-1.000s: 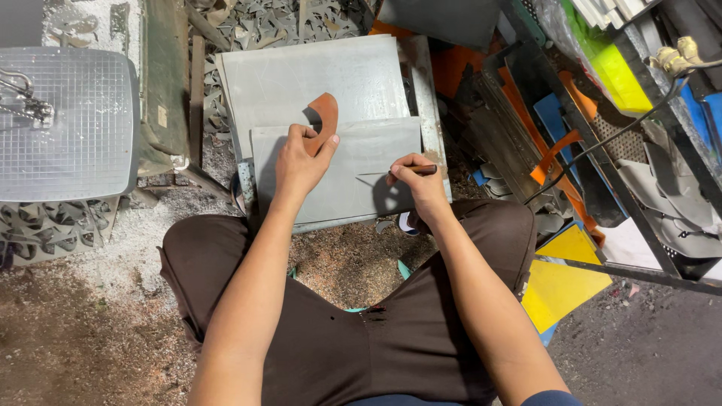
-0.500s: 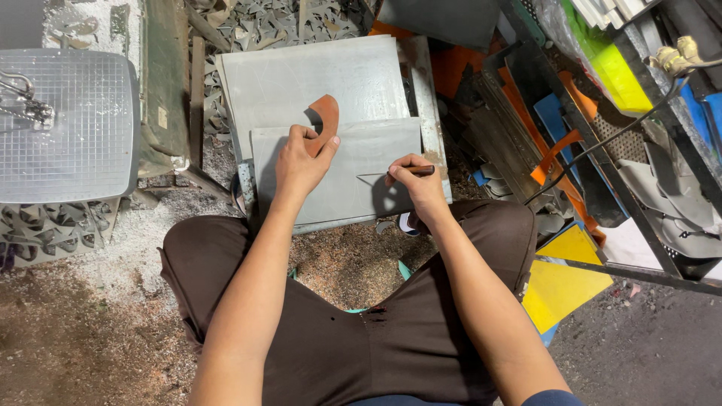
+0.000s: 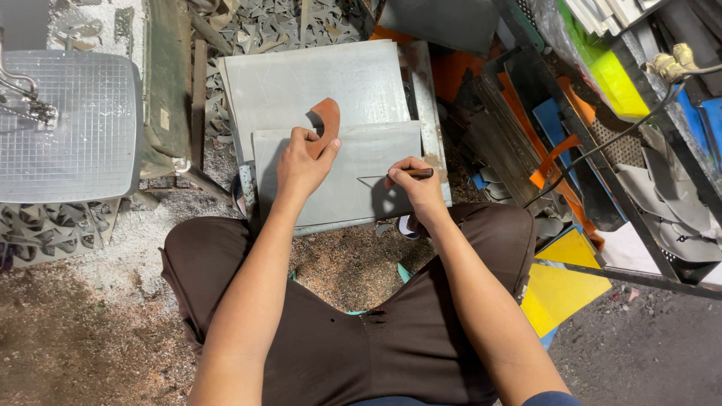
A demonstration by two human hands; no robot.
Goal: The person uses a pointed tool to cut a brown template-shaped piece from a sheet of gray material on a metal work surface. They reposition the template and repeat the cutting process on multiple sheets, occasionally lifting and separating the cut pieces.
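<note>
My left hand (image 3: 302, 159) holds a curved rust-brown template (image 3: 328, 120), lifted a little over the top edge of a grey sheet (image 3: 342, 188) that lies in front of my knees. My right hand (image 3: 415, 188) grips a dark pen (image 3: 416, 173), its tip resting on the sheet beside a thin drawn outline (image 3: 370, 180). A larger grey sheet (image 3: 316, 83) lies beneath, farther away. I sit cross-legged in dark brown trousers (image 3: 338, 338).
A wire-mesh stool top (image 3: 68, 128) stands at the left. Grey offcuts (image 3: 263, 22) litter the floor beyond the sheets. Orange, blue and yellow sheet pieces (image 3: 560, 278) pile up at the right, beside a rack with a green sheet (image 3: 613, 75) and a black cable (image 3: 602, 146).
My left hand has shifted the brown template slightly down and right. The right hand has moved the pen a little along the drawn line.
</note>
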